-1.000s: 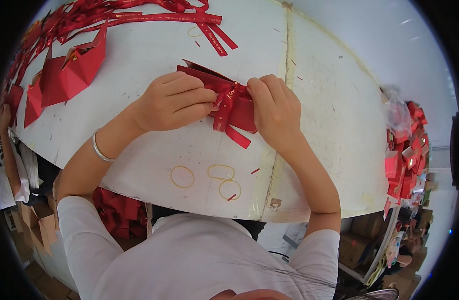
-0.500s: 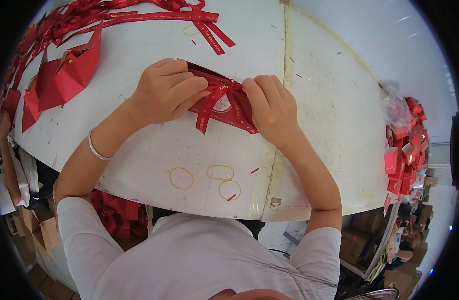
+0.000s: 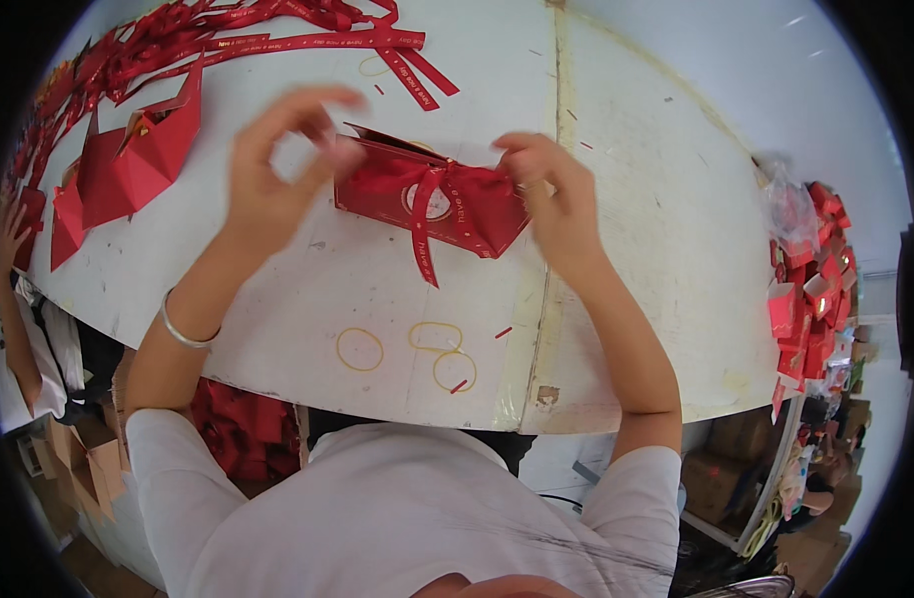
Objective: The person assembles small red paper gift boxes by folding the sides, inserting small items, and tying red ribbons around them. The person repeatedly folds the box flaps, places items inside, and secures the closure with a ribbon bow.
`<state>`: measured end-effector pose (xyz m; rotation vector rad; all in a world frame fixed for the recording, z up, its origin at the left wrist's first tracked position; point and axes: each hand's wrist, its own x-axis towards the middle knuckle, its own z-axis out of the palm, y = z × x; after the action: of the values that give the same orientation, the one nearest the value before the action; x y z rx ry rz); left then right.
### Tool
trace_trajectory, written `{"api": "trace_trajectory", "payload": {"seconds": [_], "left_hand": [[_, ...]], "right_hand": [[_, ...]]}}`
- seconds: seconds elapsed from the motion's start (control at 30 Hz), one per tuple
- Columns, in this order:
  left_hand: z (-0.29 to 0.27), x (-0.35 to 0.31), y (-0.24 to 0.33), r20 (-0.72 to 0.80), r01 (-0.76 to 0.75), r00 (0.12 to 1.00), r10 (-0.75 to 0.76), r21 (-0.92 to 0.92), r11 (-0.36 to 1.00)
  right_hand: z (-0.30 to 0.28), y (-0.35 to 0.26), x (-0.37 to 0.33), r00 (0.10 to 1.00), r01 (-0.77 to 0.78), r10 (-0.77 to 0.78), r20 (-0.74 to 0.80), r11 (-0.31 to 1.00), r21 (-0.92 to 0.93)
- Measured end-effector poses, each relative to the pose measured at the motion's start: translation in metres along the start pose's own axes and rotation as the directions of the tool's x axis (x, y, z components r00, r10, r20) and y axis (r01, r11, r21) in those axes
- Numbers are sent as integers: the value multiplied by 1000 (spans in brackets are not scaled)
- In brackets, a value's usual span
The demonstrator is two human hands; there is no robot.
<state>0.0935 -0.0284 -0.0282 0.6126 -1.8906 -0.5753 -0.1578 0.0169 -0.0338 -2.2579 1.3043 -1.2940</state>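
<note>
A red gift box [image 3: 377, 189] with a pale round label lies near the middle of the table. A printed red ribbon [image 3: 423, 239] is tied round it in a bow, one tail hanging over the front. My left hand [image 3: 277, 179], smeared by motion, is lifted by the box's left end, its fingers apart and nothing in them. At the opposite end my right hand [image 3: 558, 199] has its fingers curled against the box's right edge and the bow's loop; its fingertips are partly hidden.
Loose red ribbons [image 3: 178, 50] heap at the far left, beside folded red boxes [image 3: 133, 164]. Yellow rubber bands [image 3: 360, 349] lie near me on the white table [image 3: 656, 299]. Red boxes [image 3: 810, 299] pile up at right. Another person's hand [image 3: 8, 224] shows at the left edge.
My left hand has let go of the bow and moved left, opening. The box has turned, showing more of its front. My right hand has shifted slightly right, its fingers looser.
</note>
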Motion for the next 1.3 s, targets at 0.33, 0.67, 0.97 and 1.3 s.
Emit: {"api": "trace_trajectory", "payload": {"seconds": [0.33, 0.67, 0.97, 1.3], "left_hand": [[35, 23, 13, 388, -121, 918, -76, 459, 880], [-66, -16, 43, 140, 647, 761, -634, -91, 757], [-226, -188, 160, -247, 887, 460, -853, 175, 428], [-245, -196, 123, -391, 799, 580, -715, 100, 593]], "right_hand": [[3, 7, -17, 993, 118, -117, 23, 992, -44], [-2, 23, -19, 970, -143, 204, -134, 919, 366], [21, 30, -45, 951, -293, 310, -10, 909, 295], [26, 37, -48, 952, -305, 305, 36, 931, 201]]}}
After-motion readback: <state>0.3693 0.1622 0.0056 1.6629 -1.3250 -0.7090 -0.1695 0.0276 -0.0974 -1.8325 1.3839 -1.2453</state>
